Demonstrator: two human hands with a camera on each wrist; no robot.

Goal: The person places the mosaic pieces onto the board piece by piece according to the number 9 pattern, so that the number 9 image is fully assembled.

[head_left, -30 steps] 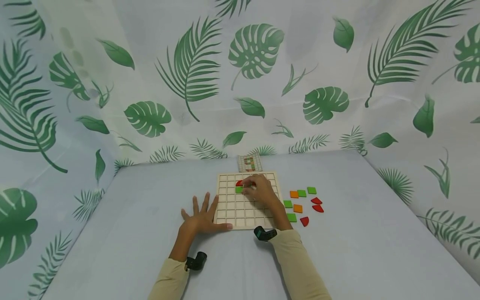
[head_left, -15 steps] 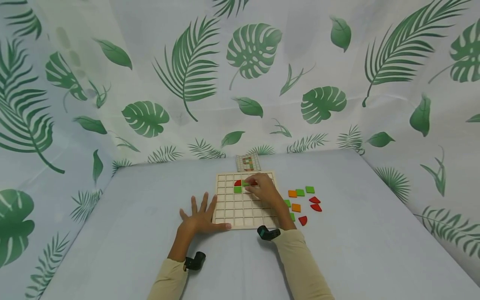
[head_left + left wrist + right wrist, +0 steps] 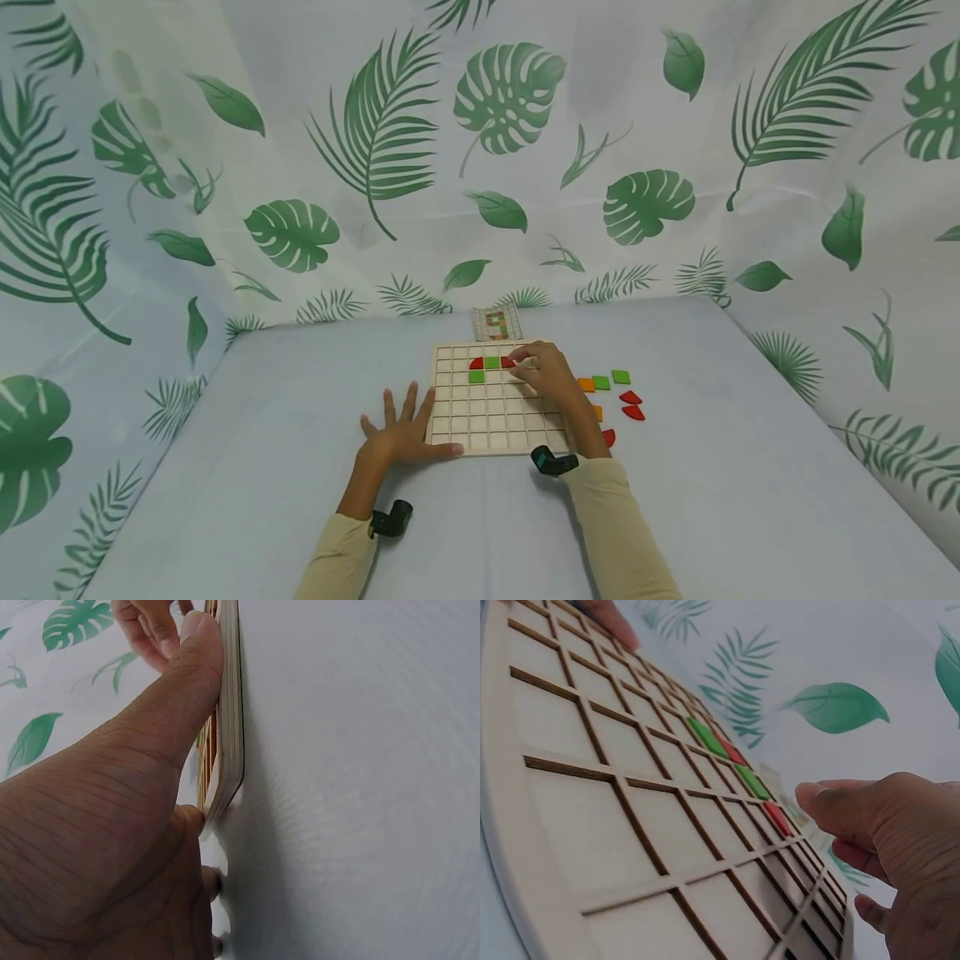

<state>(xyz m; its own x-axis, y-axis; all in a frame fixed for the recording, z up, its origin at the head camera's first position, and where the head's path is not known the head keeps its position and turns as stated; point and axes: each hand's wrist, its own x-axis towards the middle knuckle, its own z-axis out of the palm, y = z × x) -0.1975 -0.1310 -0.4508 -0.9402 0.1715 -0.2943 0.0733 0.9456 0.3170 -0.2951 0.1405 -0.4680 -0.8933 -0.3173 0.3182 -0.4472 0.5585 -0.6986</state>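
Note:
A wooden grid board (image 3: pixel 480 417) lies on the table. Across one of its far rows run a red quarter-round tile (image 3: pixel 476 364), a green square tile (image 3: pixel 492 363) and another red tile (image 3: pixel 506 362). A second green square (image 3: pixel 477 377) sits one row nearer. My left hand (image 3: pixel 396 443) is spread at the board's near left corner, its thumb (image 3: pixel 199 664) resting along the edge. Over the far right of the board is my right hand (image 3: pixel 551 375), fingertips close beside the right red tile. The right wrist view shows its thumb (image 3: pixel 832 806) raised above the board, with no tile visible in the fingers.
Behind the board lies a small pattern card (image 3: pixel 497 322) printed with coloured shapes. Loose tiles lie right of the board, among them a green square (image 3: pixel 621 377), an orange square (image 3: pixel 587 385) and a red piece (image 3: pixel 633 412). My right forearm covers part of them.
My right hand has moved right, from the green tile in the far row to beside the right red tile. Both tiles now show more fully. My left hand has stayed in place.

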